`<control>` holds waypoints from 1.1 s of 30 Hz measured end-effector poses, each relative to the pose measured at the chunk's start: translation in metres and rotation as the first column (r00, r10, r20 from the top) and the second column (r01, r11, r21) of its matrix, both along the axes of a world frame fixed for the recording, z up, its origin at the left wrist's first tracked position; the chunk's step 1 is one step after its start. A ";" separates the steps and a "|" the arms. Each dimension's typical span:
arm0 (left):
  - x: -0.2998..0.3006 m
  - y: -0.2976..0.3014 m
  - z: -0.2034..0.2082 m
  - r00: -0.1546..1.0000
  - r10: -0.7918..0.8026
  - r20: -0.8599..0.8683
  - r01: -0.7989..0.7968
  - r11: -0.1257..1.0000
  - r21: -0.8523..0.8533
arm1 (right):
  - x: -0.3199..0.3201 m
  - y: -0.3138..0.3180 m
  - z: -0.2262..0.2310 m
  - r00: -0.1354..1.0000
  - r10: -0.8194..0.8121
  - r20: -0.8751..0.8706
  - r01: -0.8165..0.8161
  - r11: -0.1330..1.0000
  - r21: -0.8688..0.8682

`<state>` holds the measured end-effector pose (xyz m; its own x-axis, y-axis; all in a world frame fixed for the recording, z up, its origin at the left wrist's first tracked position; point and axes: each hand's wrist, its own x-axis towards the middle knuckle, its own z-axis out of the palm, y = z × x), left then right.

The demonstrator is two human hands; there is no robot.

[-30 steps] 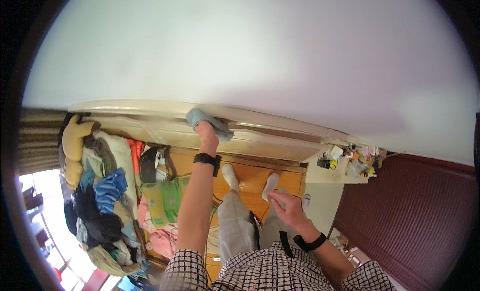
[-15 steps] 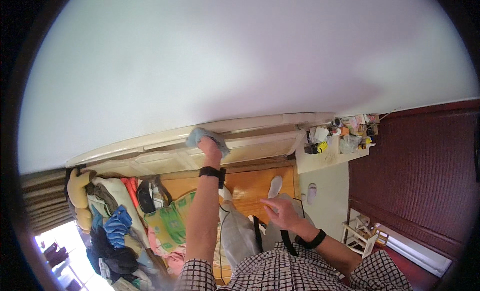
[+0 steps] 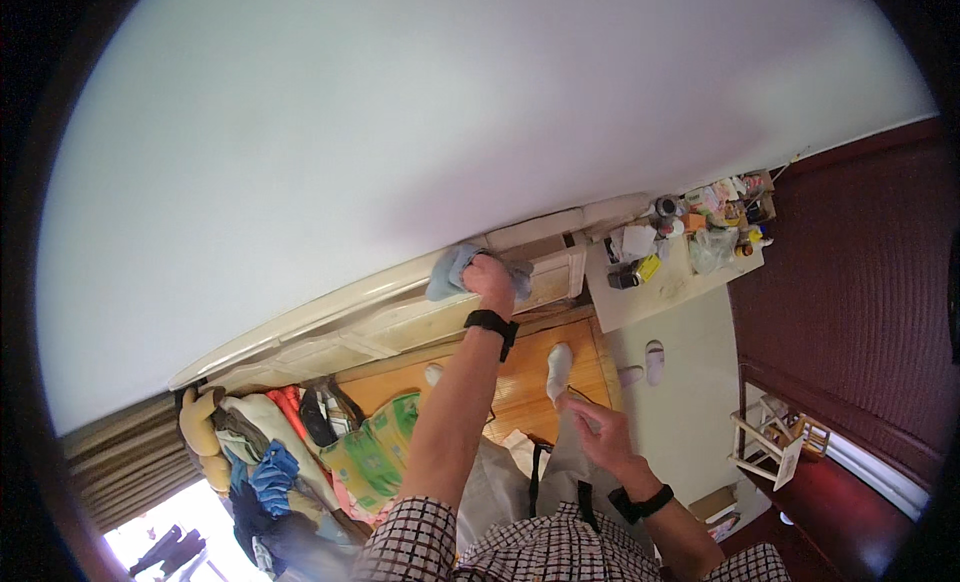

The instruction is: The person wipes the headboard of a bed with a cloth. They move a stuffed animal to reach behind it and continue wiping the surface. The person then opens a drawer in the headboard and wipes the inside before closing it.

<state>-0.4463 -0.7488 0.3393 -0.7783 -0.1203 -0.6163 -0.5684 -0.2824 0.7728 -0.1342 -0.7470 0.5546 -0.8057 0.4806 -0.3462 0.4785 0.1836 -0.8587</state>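
My left hand (image 3: 489,280) is closed round a light blue-grey cloth (image 3: 450,274), pressing it against the top rail of a cream headboard (image 3: 330,310). Part of the cloth sticks out on either side of the hand. The left arm reaches forward, with a black band at the wrist. Lower and to the right, my right hand (image 3: 602,434) hangs in front of my legs, its fingers loosely bent and apart, holding nothing that I can see.
My feet stand on an orange-brown bed surface (image 3: 525,377). Clothes, a black bag (image 3: 322,412) and a green patterned cloth (image 3: 375,452) lie to the left. At right, a small table (image 3: 660,292) carries bottles, boxes and a plastic bag; slippers (image 3: 654,362) and a wooden stool (image 3: 770,447) stand beyond.
My left hand has slid the cloth to the right along the headboard's top rail. The view has turned, and my right hand sits slightly lower and further right, its fingers less spread.
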 end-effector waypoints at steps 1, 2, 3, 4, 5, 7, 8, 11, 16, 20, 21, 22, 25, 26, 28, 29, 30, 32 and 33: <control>0.007 0.012 0.003 0.999 -0.046 0.010 0.046 0.998 -0.052 | 0.005 0.003 -0.001 0.999 -0.040 0.022 0.040 0.999 -0.021; 0.016 0.025 0.006 0.995 -0.102 0.025 0.104 0.989 -0.108 | 0.008 0.005 -0.002 0.995 -0.081 0.061 0.084 0.995 -0.049; 0.025 0.039 0.008 0.986 -0.159 0.046 0.164 0.972 -0.168 | 0.012 0.006 -0.003 0.994 -0.090 0.056 0.093 0.994 -0.058; 0.032 0.055 0.012 0.972 -0.224 0.073 0.235 0.944 -0.232 | 0.015 0.009 -0.003 0.993 -0.097 0.063 0.101 0.992 -0.072; 0.040 0.068 0.017 0.956 -0.280 0.087 0.294 0.914 -0.280 | 0.018 0.012 -0.004 0.991 -0.104 0.087 0.113 0.989 -0.095; 0.054 0.091 0.031 0.926 -0.371 0.077 0.375 0.871 -0.316 | 0.024 0.020 -0.005 0.992 -0.104 0.065 0.105 0.994 -0.021; 0.063 0.095 0.040 0.929 -0.368 0.035 0.363 0.892 -0.268 | 0.027 0.024 -0.005 0.991 -0.119 0.069 0.118 0.993 0.009; 0.080 0.100 0.068 0.885 -0.430 -0.178 0.422 0.903 -0.082 | 0.033 0.037 -0.007 0.971 -0.220 0.098 0.218 0.975 0.028; 0.104 0.076 0.106 0.520 -0.814 -0.259 0.834 0.549 -0.054 | 0.029 0.061 -0.025 0.873 -0.487 0.032 0.480 0.845 -0.236; 0.131 0.027 0.141 0.087 -0.969 -0.231 0.965 0.139 -0.222 | 0.016 0.070 -0.044 0.674 -0.713 0.192 0.682 0.500 -0.534; 0.141 0.012 0.151 0.044 -0.972 -0.229 0.986 0.080 -0.149 | 0.009 0.069 -0.051 0.652 -0.712 0.261 0.643 0.337 -0.687; 0.149 0.001 0.157 -0.005 -0.955 -0.298 0.989 0.038 -0.140 | 0.001 0.067 -0.059 0.646 -0.716 0.263 0.526 0.168 -0.834; 0.174 -0.027 0.166 -0.277 -0.948 -0.156 0.850 -0.166 -0.500 | -0.020 0.049 -0.081 0.644 -0.749 0.158 0.202 -0.033 -0.979; 0.176 -0.037 0.166 -0.275 -0.948 -0.164 0.829 -0.147 -0.540 | -0.026 0.041 -0.087 0.635 -0.756 0.160 0.124 -0.104 -0.987; 0.174 -0.054 0.164 -0.285 -0.952 -0.111 0.788 -0.167 -0.592 | -0.031 0.026 -0.095 0.605 -0.775 0.182 -0.023 -0.245 -0.969; 0.171 -0.061 0.162 -0.327 -0.944 -0.055 0.779 -0.236 -0.581 | -0.029 0.016 -0.094 0.616 -0.775 0.144 0.111 -0.095 -0.989; 0.167 -0.069 0.162 -0.370 -0.928 0.034 0.767 -0.326 -0.553 | -0.025 0.004 -0.090 0.616 -0.780 0.111 0.273 0.079 -0.959; 0.162 -0.084 0.165 -0.419 -0.908 -0.022 0.742 -0.328 -0.585 | -0.023 -0.002 -0.090 0.648 -0.756 0.095 0.426 0.256 -0.868; 0.161 -0.088 0.167 -0.398 -0.916 -0.044 0.741 -0.293 -0.605 | -0.023 0.000 -0.091 0.675 -0.731 0.100 0.423 0.273 -0.864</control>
